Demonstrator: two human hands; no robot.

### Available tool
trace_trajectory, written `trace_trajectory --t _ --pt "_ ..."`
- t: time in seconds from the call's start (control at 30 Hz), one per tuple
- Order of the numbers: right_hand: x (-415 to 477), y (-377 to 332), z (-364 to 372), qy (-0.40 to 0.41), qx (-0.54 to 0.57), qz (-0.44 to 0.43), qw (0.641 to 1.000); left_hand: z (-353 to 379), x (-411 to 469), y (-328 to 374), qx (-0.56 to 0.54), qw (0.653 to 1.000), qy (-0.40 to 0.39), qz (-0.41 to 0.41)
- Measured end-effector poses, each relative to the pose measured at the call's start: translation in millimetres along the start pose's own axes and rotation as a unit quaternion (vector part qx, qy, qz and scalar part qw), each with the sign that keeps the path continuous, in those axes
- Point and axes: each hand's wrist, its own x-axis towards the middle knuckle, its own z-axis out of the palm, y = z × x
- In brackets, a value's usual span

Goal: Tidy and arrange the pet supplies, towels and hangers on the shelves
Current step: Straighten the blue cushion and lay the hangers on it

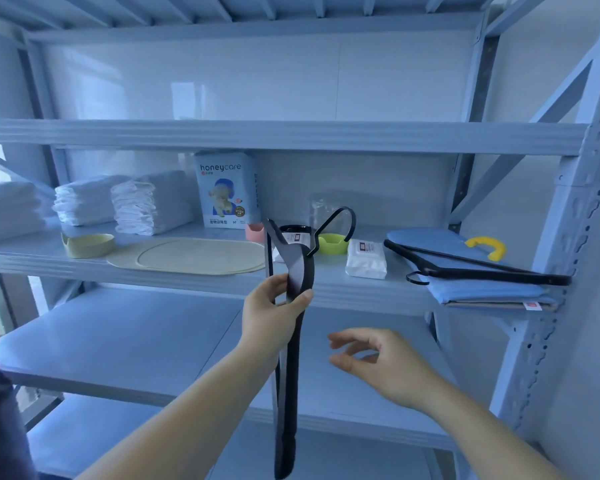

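Both forearms reach up from the lower edge toward a pale blue metal shelving unit (pixel 326 136). The left hand (pixel 274 308) is closed round a black hanger (pixel 291 375), thumb and fingers wrapped about its upper part. The hanger hangs almost straight up and down in front of the shelves, with its hook (pixel 340 221) curving up to the right. The right hand (pixel 371 362) hovers just beside the hanger, holding nothing, fingers loosely bent and not touching it.

On the middle shelf (pixel 118 268), from the left, stand stacks of folded white towels (pixel 84 202), with a blue-and-white honeycare pack (pixel 227 188) upright behind them. In front lie a beige bowl (pixel 87 244) and a flat beige mat (pixel 191 254). What the bowl holds cannot be seen from this angle. A small pink cup (pixel 254 232) and a green bowl (pixel 333 244) sit near the hanger's top, their insides hidden. A clear container (pixel 323 207) behind the hook is too blurred to read. A white wipes packet (pixel 366 259) lies just right of the green bowl. Farther right, more black hangers (pixel 471 265) rest on a folded blue pad (pixel 465 289), beside a yellow ring (pixel 487 245).

The lower shelf (pixel 118 341) lies below the hands.
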Motion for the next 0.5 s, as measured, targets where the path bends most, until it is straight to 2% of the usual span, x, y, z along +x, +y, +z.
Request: trace_trajectory --t 0.2,0.4,0.5 --pt "-11 -3 8 -0.005 -0.038 0.023 0.999 14 -5 -1 -0.065 0.997 0.015 -0.042" --pt "-21 -3 18 0.021 -0.073 0.040 0.996 24 -6 0 -0.109 0.990 0.038 -0.076" --pt "-25 -6 18 0.041 -0.072 0.040 0.996 24 -7 1 -0.123 0.988 0.026 -0.086"
